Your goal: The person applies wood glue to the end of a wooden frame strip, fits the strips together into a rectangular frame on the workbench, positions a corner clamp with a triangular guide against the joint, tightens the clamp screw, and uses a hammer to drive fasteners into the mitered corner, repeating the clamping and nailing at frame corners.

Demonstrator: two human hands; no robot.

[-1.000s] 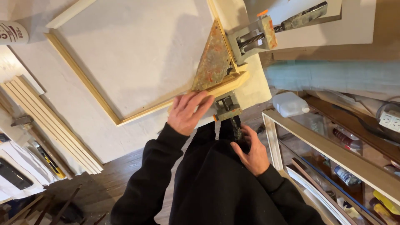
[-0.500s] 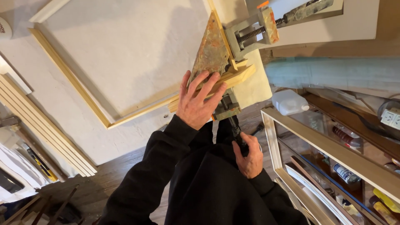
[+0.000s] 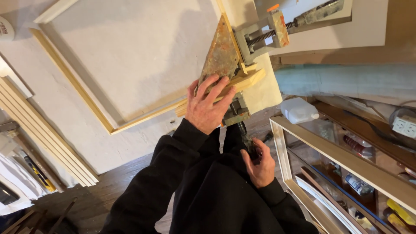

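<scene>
On the white bench, left hand [image 3: 209, 105] lies flat on one wooden frame [image 3: 143, 116]; right hand [image 3: 259, 165] grips one clamp handle [image 3: 245, 138].

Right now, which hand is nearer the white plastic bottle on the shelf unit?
Right. The right hand grips the dark clamp handle just below and left of the white plastic bottle. The left hand lies farther left, pressed on the wooden frame corner.
</scene>
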